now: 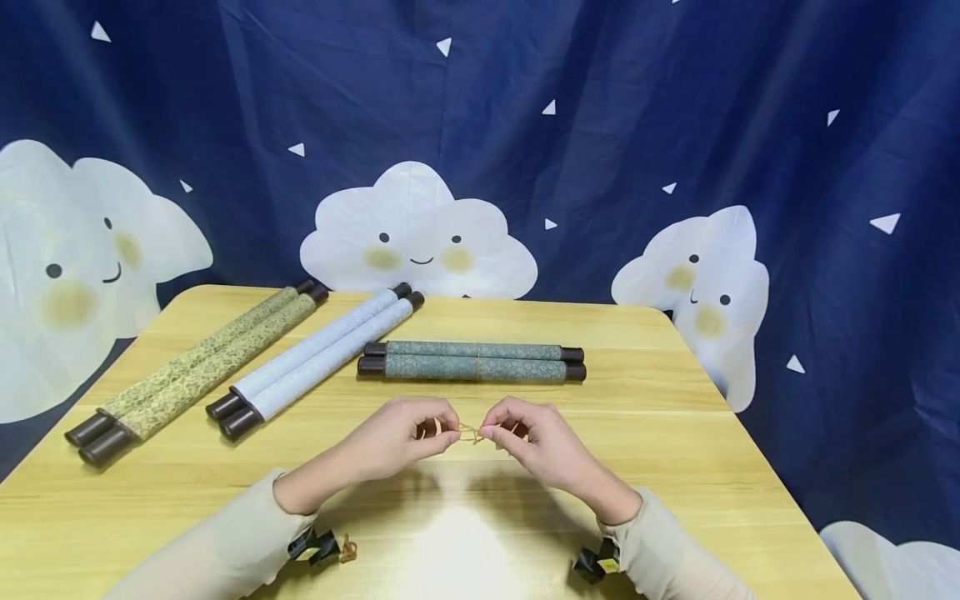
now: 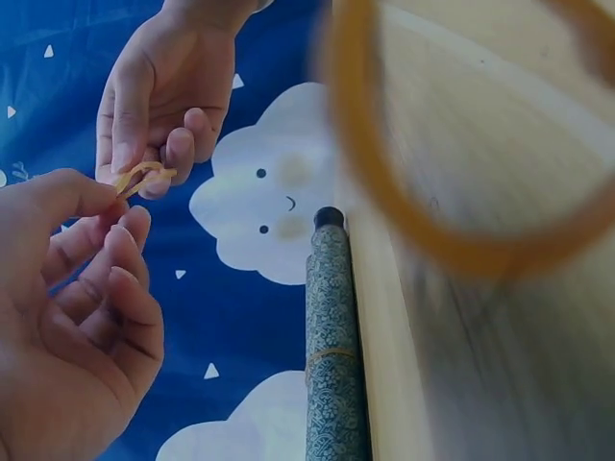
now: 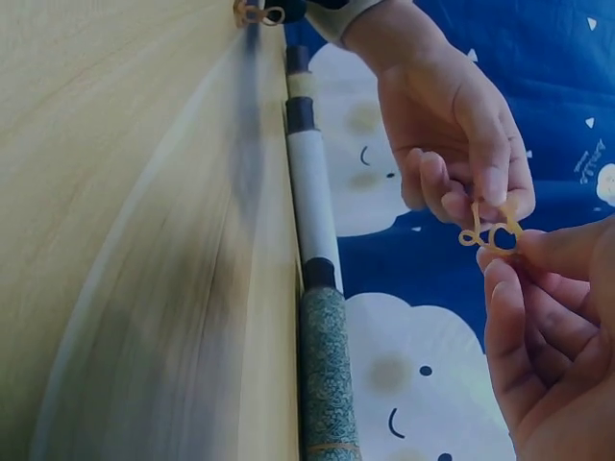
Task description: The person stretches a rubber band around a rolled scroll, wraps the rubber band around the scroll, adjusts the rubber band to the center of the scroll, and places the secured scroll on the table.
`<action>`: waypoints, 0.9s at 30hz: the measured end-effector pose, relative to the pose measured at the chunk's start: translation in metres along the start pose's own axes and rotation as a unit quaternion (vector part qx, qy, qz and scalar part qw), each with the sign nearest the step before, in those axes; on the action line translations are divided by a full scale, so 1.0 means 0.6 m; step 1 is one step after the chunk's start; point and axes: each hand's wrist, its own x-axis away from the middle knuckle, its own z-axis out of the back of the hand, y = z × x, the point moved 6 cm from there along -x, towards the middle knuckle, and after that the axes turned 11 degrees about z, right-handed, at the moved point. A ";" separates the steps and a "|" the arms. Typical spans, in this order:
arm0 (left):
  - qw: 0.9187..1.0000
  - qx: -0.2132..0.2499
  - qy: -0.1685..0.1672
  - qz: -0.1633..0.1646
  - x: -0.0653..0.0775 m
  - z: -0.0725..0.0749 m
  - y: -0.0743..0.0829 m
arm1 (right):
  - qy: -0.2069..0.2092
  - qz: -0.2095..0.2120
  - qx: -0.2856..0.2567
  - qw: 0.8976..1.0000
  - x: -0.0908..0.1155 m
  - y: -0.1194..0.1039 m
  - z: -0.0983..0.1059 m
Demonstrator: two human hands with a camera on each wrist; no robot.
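Over the middle of the table, my left hand [image 1: 397,433] and right hand [image 1: 540,442] face each other. Between their fingertips is a thin yellow-tan rubber band [image 1: 470,433], pinched by thumb and forefinger on both sides. Small twisted loops of this rubber band [image 3: 502,238] show in the right wrist view, between the left hand [image 3: 461,125] above and the right hand [image 3: 557,327] below. Just beyond my hands lies a pair of green patterned scrolls [image 1: 480,368] with dark end knobs, a thin band round their middle.
A pair of light blue scrolls [image 1: 322,358] and a pair of yellow-green patterned scrolls [image 1: 202,367] lie slanted at the left. Tan rubber bands [image 1: 348,550] show beside the left wrist's black camera [image 1: 318,546]. A blue cloud-print curtain [image 1: 480,108] hangs behind the wooden table [image 1: 637,400].
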 end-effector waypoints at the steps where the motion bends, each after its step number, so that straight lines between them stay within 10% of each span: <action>1: 1.000 -0.005 0.000 0.000 0.000 0.000 0.000 | -0.002 -0.003 -0.008 1.000 0.002 0.006 -0.002; 13: 0.999 0.047 0.013 0.009 0.001 0.002 -0.001 | -0.050 -0.035 0.016 0.998 0.009 0.048 -0.020; 27: 0.994 -0.097 0.043 0.028 0.000 0.006 -0.007 | 0.011 -0.027 0.009 1.000 -0.002 0.003 0.010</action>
